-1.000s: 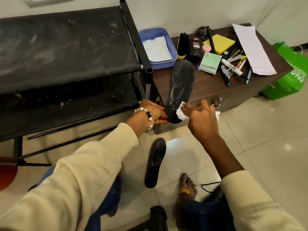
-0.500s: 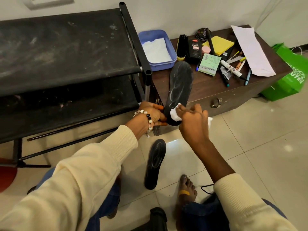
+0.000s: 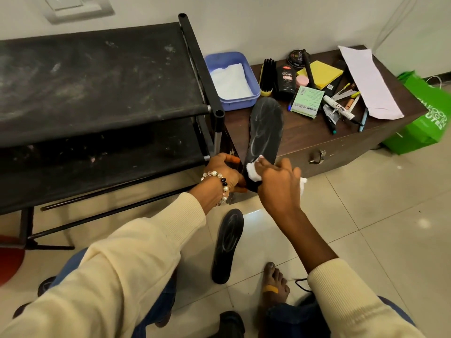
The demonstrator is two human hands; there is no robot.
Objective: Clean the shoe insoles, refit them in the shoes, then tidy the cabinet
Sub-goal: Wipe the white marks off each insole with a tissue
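Both hands worked at the heel end of one black insole [image 3: 264, 129]: the left hand [image 3: 223, 173] pinched its heel edge between thumb and fingers to steady it, and the right hand [image 3: 278, 182] curled round a wad of white tissue [image 3: 252, 173], pressing it onto the lower part of the surface. Nearer, on the floor tiles between the knees, a second insole [image 3: 228, 245] lay flat and untouched, just beyond a bare foot [image 3: 274, 285].

To wipe well, the left hand's pinch should probably stay firm so the heel does not slip, while the tissue travels in long strokes from heel to toe, turned to a fresh face once it greys. Short rubbing risks only spreading the dust.

That held insole rose from the hands and leaned out over the front edge of the brown cabinet [image 3: 341, 142]. It looked thin and flexible, dark with pale, chalky smears across the forefoot and arch, so cleaning seemed far from finished.

Farther back on the cabinet top stood a blue tray [image 3: 251, 96] with more tissue in it, a shoe brush [image 3: 267, 76] and a polish bottle [image 3: 286, 80], among pens and papers
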